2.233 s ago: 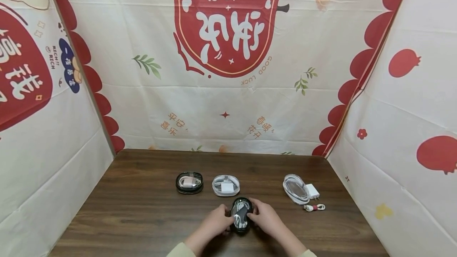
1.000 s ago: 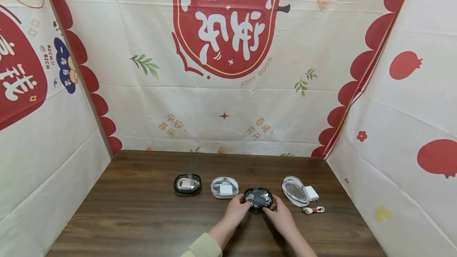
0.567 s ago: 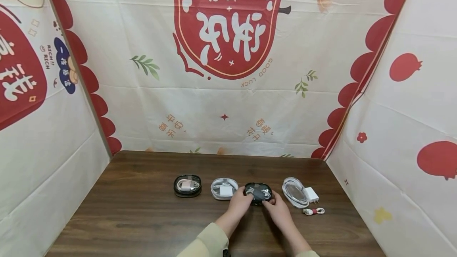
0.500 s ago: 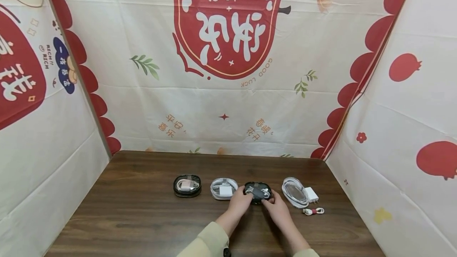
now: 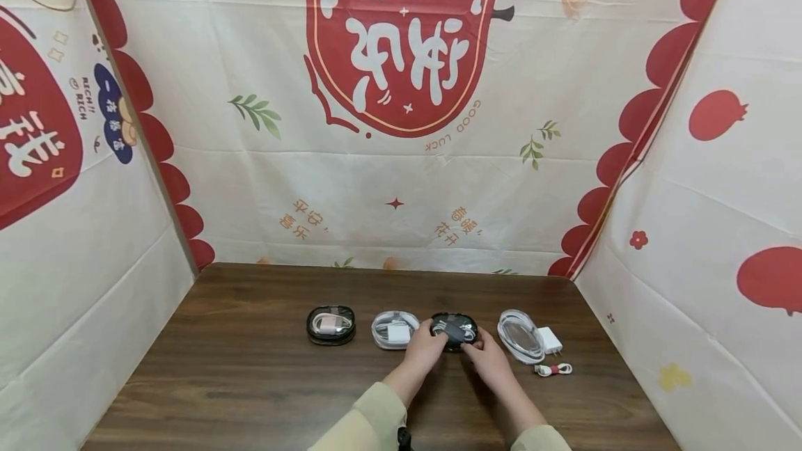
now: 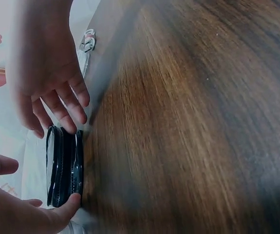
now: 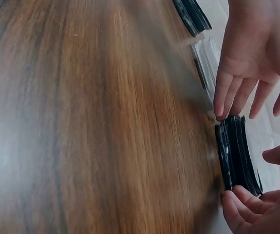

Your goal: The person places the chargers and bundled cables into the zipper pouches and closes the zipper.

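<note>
An oval black zip case with a clear lid and a coiled cable inside stands flat on the brown table, seen side-on as a dark case in the left wrist view. My left hand touches its left end. At its right end are the fingers of my right hand. Both wrist views show the fingers fairly straight at the case's ends and the thumbs off it; the right hand has its fingertips low by the end.
Left of it sit a white-rimmed case with a charger and a black case with a pinkish charger. To the right lie a clear white case, a white plug and a short tied cable. Printed cloth walls enclose the table.
The black case has turned from lengthwise to sideways and moved away from me and to the right, into line with the other cases. Over the last half second it has shifted slightly farther.
</note>
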### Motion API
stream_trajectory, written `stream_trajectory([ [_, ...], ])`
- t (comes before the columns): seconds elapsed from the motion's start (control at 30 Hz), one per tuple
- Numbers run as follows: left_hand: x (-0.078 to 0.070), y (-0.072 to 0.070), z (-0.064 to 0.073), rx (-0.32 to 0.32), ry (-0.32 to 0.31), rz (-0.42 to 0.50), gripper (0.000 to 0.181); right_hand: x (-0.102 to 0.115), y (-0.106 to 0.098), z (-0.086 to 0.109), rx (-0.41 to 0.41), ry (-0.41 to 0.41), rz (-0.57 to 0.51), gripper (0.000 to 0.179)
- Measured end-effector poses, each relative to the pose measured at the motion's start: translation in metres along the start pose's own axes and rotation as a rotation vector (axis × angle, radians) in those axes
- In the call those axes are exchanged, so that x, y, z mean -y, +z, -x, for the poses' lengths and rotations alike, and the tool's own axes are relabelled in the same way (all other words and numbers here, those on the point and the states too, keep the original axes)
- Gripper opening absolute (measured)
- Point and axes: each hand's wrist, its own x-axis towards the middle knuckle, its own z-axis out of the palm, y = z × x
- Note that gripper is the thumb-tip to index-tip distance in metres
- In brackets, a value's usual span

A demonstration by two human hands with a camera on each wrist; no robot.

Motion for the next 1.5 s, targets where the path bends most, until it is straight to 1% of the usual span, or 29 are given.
stream_trajectory([
  [0.17,0.0,-0.003,0.004,-0.02,0.056,-0.016,0.048,0.001,-0.009,0.009,0.005,-0.029,0.022,0.059],
  [0.23,0.001,-0.004,0.006,-0.041,0.086,-0.023,0.045,0.001,-0.015,0.013,-0.002,-0.044,0.044,0.055],
  [0.3,0.002,-0.005,0.008,-0.068,0.117,-0.028,0.04,-0.001,-0.021,0.016,-0.017,-0.06,0.072,0.052],
  [0.4,0.001,-0.008,0.013,-0.078,0.156,-0.028,0.034,-0.006,-0.033,0.019,-0.051,-0.105,0.139,0.047],
  [0.5,0.0,-0.007,0.018,-0.07,0.218,-0.039,0.028,-0.012,-0.047,0.02,-0.12,-0.182,0.247,0.04],
  [0.6,0.0,-0.001,0.022,-0.038,0.281,-0.076,0.024,-0.02,-0.061,0.018,-0.232,-0.263,0.384,0.034],
  [0.67,0.0,0.004,0.024,-0.001,0.31,-0.111,0.021,-0.025,-0.068,0.015,-0.3,-0.28,0.431,0.035],
  [0.7,-0.001,0.007,0.025,0.024,0.319,-0.124,0.021,-0.027,-0.071,0.013,-0.324,-0.272,0.453,0.036],
  [0.77,-0.001,0.012,0.027,0.073,0.322,-0.158,0.02,-0.032,-0.075,0.01,-0.335,-0.235,0.485,0.042],
  [0.83,-0.002,0.016,0.03,0.108,0.325,-0.194,0.019,-0.035,-0.078,0.008,-0.314,-0.183,0.507,0.049],
  [0.9,-0.003,0.021,0.032,0.13,0.333,-0.225,0.019,-0.037,-0.08,0.006,-0.282,-0.141,0.534,0.055],
  [1.07,-0.006,0.029,0.035,0.144,0.37,-0.303,0.018,-0.039,-0.082,0.001,-0.229,-0.094,0.583,0.068],
  [1.2,-0.006,0.032,0.036,0.146,0.387,-0.361,0.016,-0.04,-0.082,-0.005,-0.198,-0.066,0.615,0.072],
  [1.5,-0.008,0.034,0.033,0.198,0.368,-0.384,0.015,-0.039,-0.083,-0.011,-0.186,-0.031,0.634,0.071],
])
